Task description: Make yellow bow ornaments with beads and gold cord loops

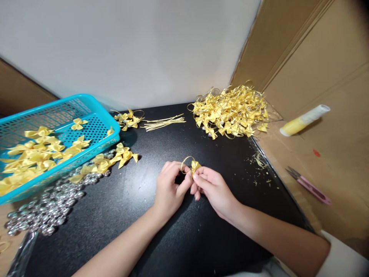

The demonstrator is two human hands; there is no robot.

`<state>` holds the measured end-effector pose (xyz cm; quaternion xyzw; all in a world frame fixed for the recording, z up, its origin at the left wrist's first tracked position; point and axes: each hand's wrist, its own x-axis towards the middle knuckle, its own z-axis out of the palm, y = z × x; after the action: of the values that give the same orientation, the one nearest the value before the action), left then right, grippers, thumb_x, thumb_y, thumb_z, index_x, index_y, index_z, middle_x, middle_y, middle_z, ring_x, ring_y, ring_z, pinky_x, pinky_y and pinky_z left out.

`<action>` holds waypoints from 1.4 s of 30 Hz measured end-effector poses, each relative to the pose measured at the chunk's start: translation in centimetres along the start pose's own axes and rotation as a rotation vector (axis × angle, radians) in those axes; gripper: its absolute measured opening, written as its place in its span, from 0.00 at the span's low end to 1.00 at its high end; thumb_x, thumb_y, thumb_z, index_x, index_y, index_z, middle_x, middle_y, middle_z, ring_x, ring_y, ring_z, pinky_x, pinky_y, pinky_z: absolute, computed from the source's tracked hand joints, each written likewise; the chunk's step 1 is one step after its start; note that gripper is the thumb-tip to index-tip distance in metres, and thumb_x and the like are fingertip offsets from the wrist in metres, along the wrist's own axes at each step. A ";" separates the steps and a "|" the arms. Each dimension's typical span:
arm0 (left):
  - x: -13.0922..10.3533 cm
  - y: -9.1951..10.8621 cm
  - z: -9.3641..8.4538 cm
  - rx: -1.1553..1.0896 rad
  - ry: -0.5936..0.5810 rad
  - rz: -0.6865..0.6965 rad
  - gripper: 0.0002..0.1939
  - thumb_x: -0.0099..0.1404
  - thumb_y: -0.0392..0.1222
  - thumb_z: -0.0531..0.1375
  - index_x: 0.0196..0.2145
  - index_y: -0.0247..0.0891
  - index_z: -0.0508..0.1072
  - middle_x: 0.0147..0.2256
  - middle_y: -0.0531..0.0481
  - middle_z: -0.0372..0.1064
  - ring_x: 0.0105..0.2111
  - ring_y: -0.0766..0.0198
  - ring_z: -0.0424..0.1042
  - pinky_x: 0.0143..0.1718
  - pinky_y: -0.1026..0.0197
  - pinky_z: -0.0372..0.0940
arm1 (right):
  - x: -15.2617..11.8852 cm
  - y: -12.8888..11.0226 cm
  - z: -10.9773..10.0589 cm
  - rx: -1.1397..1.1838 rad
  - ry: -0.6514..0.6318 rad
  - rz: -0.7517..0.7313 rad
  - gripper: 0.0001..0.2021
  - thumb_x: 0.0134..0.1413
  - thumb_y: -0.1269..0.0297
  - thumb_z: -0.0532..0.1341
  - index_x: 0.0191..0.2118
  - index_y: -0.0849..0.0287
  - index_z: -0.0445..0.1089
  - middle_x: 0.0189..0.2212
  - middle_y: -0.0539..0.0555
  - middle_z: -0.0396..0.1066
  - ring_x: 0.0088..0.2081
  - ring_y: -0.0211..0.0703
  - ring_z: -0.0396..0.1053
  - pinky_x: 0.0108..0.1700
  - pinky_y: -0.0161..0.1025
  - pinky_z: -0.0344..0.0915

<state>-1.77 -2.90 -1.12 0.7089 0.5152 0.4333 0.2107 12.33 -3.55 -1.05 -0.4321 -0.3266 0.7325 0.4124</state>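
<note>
Near the middle of the black table, both hands meet at a small yellow bow (195,166) with a thin gold cord loop (188,157) standing up from it. My left hand (172,187) pinches the cord at the bow's left side, thumb and index finger together. On the other side, my right hand (212,187) holds the bow between thumb and fingertips. The fingers hide the lower part of the bow, and whether a bead is there cannot be made out.
A blue basket (99,109) of yellow bows stands left, silver beads (49,207) beside it. Loose bows (124,154), gold cords (164,123) and a heap of corded bows (230,109) lie farther back. At right are pink snips (313,188) and a yellow-white tube (304,120).
</note>
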 end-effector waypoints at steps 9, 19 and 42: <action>-0.2 -0.1 0.1 -0.088 0.007 -0.075 0.03 0.64 0.37 0.59 0.32 0.38 0.69 0.29 0.52 0.69 0.30 0.66 0.66 0.31 0.63 0.61 | 0.1 -0.6 -0.2 -0.056 0.008 -0.007 0.14 0.51 0.54 0.64 0.29 0.60 0.64 0.18 0.47 0.70 0.17 0.31 0.64 0.24 0.32 0.61; 0.7 -0.3 -0.6 -0.058 0.016 -0.013 0.03 0.61 0.35 0.61 0.29 0.38 0.70 0.29 0.53 0.70 0.30 0.65 0.67 0.32 0.62 0.61 | 0.2 -0.4 -0.5 -0.125 -0.012 -0.001 0.13 0.52 0.56 0.62 0.29 0.60 0.63 0.17 0.46 0.69 0.16 0.31 0.62 0.22 0.32 0.59; 1.1 -0.5 -0.9 -0.115 -0.116 -0.062 0.07 0.65 0.37 0.59 0.28 0.39 0.69 0.28 0.52 0.68 0.31 0.64 0.65 0.34 0.61 0.61 | 0.1 -0.6 -0.6 -0.082 -0.060 0.052 0.16 0.51 0.52 0.64 0.29 0.60 0.63 0.17 0.45 0.67 0.16 0.29 0.59 0.22 0.33 0.55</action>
<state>-2.71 -1.88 -0.58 0.7033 0.4982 0.4133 0.2939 13.04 -3.12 -0.87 -0.4348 -0.3572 0.7415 0.3654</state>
